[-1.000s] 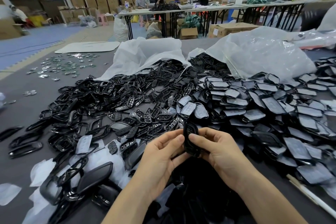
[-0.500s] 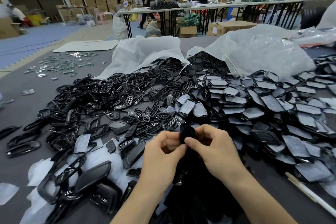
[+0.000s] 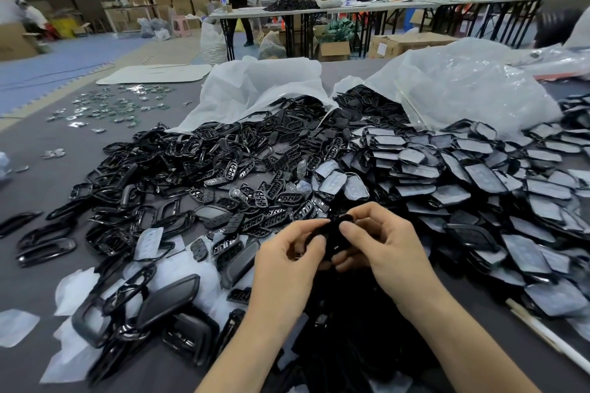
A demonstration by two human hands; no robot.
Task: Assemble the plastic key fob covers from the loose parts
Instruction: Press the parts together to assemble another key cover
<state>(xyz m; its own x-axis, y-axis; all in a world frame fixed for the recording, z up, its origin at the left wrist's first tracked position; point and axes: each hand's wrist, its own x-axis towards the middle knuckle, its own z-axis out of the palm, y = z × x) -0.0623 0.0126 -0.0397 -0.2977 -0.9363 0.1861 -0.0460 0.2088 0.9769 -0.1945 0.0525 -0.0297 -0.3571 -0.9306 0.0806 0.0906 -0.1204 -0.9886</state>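
1 grey tabletop (image 3: pixel 38 188) carries 2 translucent white plastic bags (image 3: pixel 255 89). They spill loose black plastic frames and button pieces (image 3: pixel 198 163) and film-covered black shells (image 3: pixel 479 182), too many to count. There are 2 hands at the heap's near edge. The left hand (image 3: pixel 284 268) and right hand (image 3: pixel 392 252) both grip 1 small black plastic key fob cover (image 3: pixel 332 239), pinched between thumbs and curled fingers (image 3: pixel 351 230).

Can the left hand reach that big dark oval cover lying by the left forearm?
Probably, once freed: the left hand grips the black fob part with the right hand, but the oval cover lies uncovered, close beside that forearm.
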